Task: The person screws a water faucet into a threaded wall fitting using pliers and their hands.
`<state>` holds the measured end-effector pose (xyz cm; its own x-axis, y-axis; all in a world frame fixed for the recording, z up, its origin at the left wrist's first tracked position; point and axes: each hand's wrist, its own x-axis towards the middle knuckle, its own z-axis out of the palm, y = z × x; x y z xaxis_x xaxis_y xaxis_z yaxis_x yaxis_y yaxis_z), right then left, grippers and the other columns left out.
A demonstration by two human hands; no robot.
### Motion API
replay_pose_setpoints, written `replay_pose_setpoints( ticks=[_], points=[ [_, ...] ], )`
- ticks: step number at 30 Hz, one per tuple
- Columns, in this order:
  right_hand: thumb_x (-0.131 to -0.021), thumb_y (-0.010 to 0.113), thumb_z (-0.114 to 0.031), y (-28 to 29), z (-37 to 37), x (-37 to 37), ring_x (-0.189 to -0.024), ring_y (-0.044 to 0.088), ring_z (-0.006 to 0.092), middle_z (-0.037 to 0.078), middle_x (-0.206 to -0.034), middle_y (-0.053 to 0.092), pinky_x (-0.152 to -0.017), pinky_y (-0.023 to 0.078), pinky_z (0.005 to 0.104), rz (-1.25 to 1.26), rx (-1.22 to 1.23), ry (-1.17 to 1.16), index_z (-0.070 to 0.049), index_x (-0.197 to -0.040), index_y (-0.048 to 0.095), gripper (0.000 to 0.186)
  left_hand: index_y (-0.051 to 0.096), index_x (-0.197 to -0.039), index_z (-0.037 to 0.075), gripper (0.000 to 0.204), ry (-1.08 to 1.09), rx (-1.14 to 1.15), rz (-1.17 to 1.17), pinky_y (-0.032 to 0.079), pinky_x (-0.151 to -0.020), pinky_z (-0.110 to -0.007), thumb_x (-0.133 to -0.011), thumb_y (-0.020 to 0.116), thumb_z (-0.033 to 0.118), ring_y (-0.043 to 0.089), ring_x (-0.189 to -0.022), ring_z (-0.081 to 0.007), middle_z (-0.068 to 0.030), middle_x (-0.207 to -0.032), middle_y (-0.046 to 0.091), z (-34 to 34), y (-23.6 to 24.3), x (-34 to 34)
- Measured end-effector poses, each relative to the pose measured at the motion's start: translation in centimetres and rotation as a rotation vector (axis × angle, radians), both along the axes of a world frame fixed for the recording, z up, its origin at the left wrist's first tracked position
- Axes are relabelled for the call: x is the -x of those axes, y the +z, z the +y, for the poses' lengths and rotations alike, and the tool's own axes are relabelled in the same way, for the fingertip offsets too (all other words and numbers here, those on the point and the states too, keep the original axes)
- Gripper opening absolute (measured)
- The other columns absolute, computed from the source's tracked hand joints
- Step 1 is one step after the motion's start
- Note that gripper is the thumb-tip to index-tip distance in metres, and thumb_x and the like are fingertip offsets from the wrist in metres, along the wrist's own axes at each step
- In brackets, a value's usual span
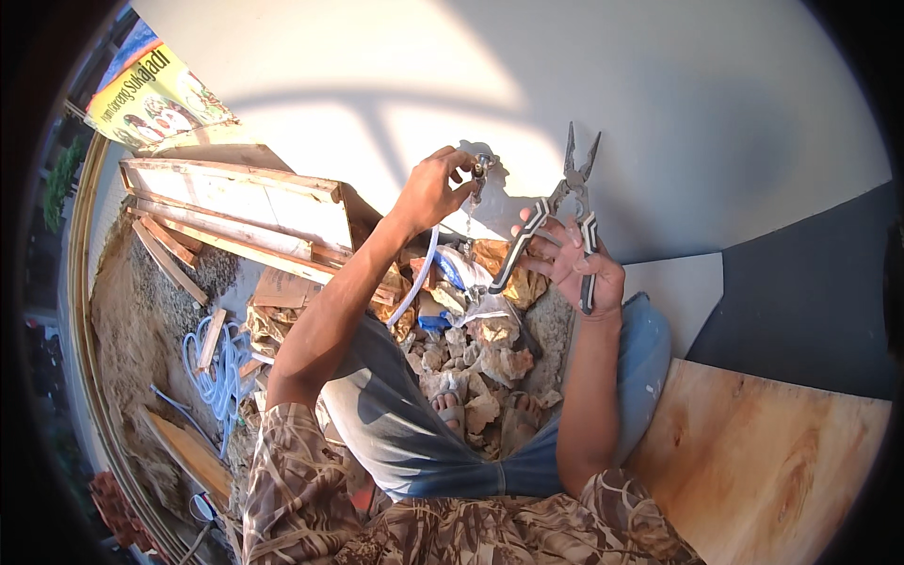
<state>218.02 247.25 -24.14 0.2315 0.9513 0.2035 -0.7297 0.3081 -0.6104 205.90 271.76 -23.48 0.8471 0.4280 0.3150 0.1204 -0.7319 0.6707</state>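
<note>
My left hand [435, 193] reaches to a small metal water tap [481, 168] on the pale wall, thumb and fingers pinched at its left side. A thin trickle of water appears to run down below the tap. In my right hand [573, 262] are long-nose pliers [572, 188], with black and white grips. Their jaws point up toward the wall and stand apart, and the handles are spread across my fingers and palm. A pale hose [416, 282] hangs below my left wrist and runs down toward my knee; its upper end is hidden behind my wrist.
Broken rubble [485, 363] and crumpled wrappers lie below, around my sandalled feet. To the left are a wooden crate [235, 193], loose planks [169, 259] and a coiled blue hose [221, 377]. A plywood board [763, 452] stands at lower right. A yellow banner [160, 99] hangs at upper left.
</note>
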Motion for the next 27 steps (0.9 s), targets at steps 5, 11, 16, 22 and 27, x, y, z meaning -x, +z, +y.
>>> replay_pose_setpoints(
  ticks=[5, 11, 16, 22, 27],
  points=[
    [-0.066, 0.058, -0.012, 7.1, -3.1, -0.6, -0.141, 0.027, 0.0477, 0.03, -0.15, 0.032, -0.112, 0.021, 0.0632, -0.409, -0.032, -0.495, -0.015, -0.096, 0.051, 0.031, 0.059, -0.123, 0.009, 0.044, -0.014, 0.054, 0.162, 0.054, -0.075, -0.035, -0.081, 0.071, 0.01, 0.065, -0.082, -0.0213, -0.011, -0.097, 0.064, 0.5, 1.0, 0.4],
    [-0.066, 0.061, -0.009, 11.2, -1.8, -5.3, -0.142, 0.026, 0.0474, 0.033, -0.147, 0.035, -0.113, 0.018, 0.0607, -0.466, -0.136, -0.592, -0.016, -0.087, 0.044, 0.028, 0.064, -0.114, 0.004, 0.03, 0.054, 0.09, 0.228, 0.052, -0.075, -0.035, -0.088, 0.067, 0.018, 0.066, -0.081, -0.0217, -0.0117, -0.092, 0.069, 4.1, 1.0, 1.2],
    [-0.067, 0.06, -0.009, 12.7, 0.9, -12.3, -0.139, 0.032, 0.0478, 0.033, -0.139, 0.045, -0.113, 0.021, 0.0595, -0.68, -0.242, -0.215, -0.014, -0.084, 0.044, 0.024, 0.068, -0.107, 0.002, 0.023, 0.065, 0.079, 0.19, 0.052, -0.078, -0.034, -0.091, 0.065, 0.019, 0.067, -0.086, -0.0205, -0.0116, -0.096, 0.071, 4.9, 1.5, 0.0],
    [-0.067, 0.068, -0.01, 12.2, 1.7, -14.9, -0.136, 0.039, 0.0411, 0.029, -0.133, 0.05, -0.114, 0.022, 0.0596, -0.756, -0.026, -0.158, -0.016, -0.077, 0.048, 0.023, 0.07, -0.107, 0.005, 0.021, -0.122, 0.169, 0.134, 0.052, -0.076, -0.037, -0.086, 0.066, 0.006, 0.067, -0.087, -0.0246, -0.0122, -0.096, 0.07, 4.0, 1.8, 0.5],
    [-0.074, 0.074, -0.008, 10.9, 2.2, -16.0, -0.137, 0.037, 0.0373, 0.02, -0.131, 0.052, -0.115, 0.019, 0.0645, -0.748, -0.195, -0.041, -0.018, -0.083, 0.061, 0.019, 0.071, -0.108, 0.007, 0.025, -0.211, 0.227, 0.119, 0.054, -0.078, -0.038, -0.083, 0.072, 0.005, 0.065, -0.092, -0.0251, -0.0108, -0.102, 0.066, 3.3, 2.7, 0.0]
  ],
)
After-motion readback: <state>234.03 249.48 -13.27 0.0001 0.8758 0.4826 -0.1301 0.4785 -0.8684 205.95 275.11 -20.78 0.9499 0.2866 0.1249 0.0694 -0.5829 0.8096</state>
